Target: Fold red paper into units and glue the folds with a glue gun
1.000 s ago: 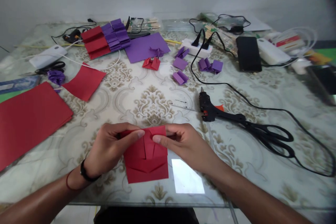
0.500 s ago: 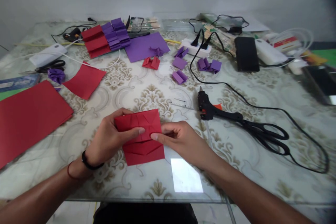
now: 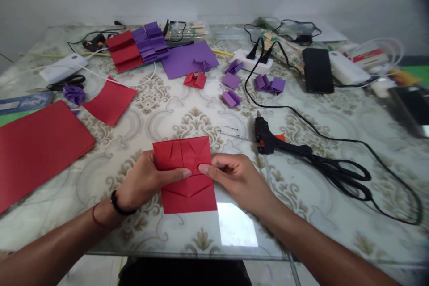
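A red folded paper [image 3: 188, 192] with creases and raised pleats is held above the near part of the table. My left hand [image 3: 145, 181] grips its left side, thumb lying across the middle and fingers hidden behind. On the opposite edge, my right hand [image 3: 234, 178] pinches the paper, thumb on the front near the centre. The two thumb tips are close together but apart. To the right of my right hand lies a black glue gun [image 3: 266, 136], its handle end by the black scissors [image 3: 348, 172].
Red sheets [image 3: 40, 152] are stacked at left, near a single red square [image 3: 110, 100]. Small purple folded pieces [image 3: 231, 98] lie mid-table before a white power strip [image 3: 253, 61]. A black phone [image 3: 317, 70] lies at right. A black cord [image 3: 385, 161] loops around the scissors.
Both hands have shifted slightly right with the red paper, which has turned a little and faces me more squarely. The thumbs remain on its middle.
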Motion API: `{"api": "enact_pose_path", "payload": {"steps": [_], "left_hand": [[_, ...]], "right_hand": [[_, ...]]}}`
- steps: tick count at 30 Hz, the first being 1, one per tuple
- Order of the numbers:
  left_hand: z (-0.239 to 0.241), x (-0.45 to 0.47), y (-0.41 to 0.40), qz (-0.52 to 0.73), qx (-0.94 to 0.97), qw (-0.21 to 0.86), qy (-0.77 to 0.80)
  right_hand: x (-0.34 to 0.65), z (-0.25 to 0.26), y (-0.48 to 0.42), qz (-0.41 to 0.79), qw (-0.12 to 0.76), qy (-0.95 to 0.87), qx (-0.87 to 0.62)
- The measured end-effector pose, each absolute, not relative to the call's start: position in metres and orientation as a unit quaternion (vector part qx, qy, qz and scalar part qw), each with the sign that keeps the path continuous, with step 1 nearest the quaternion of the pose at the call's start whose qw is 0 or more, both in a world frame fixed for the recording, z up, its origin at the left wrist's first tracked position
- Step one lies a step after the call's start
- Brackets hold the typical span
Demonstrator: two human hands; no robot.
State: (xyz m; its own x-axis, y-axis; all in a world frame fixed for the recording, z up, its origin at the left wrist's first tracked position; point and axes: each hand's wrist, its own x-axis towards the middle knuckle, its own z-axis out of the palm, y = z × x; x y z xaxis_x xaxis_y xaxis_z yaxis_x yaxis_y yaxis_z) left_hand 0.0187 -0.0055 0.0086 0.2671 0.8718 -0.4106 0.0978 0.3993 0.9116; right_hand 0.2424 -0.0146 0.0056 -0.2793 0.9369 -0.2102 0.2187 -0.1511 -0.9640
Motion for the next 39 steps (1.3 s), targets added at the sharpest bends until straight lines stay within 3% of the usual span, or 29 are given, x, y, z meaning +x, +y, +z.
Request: {"api": "enact_pose_path", "payload": {"steps": [10,39], "left_hand": [[0.005,0.015,-0.007,0.287,0.500,0.629,0.522],[0.008,0.008,-0.003,0.252,0.555,0.613,0.503]], "right_hand": [[0.241,0.003,-0.014,0.577,0.373,-0.531,-0.496],[0.248,0.008,-0.014,0.568,0.359,-0.539,-0.508]]}}
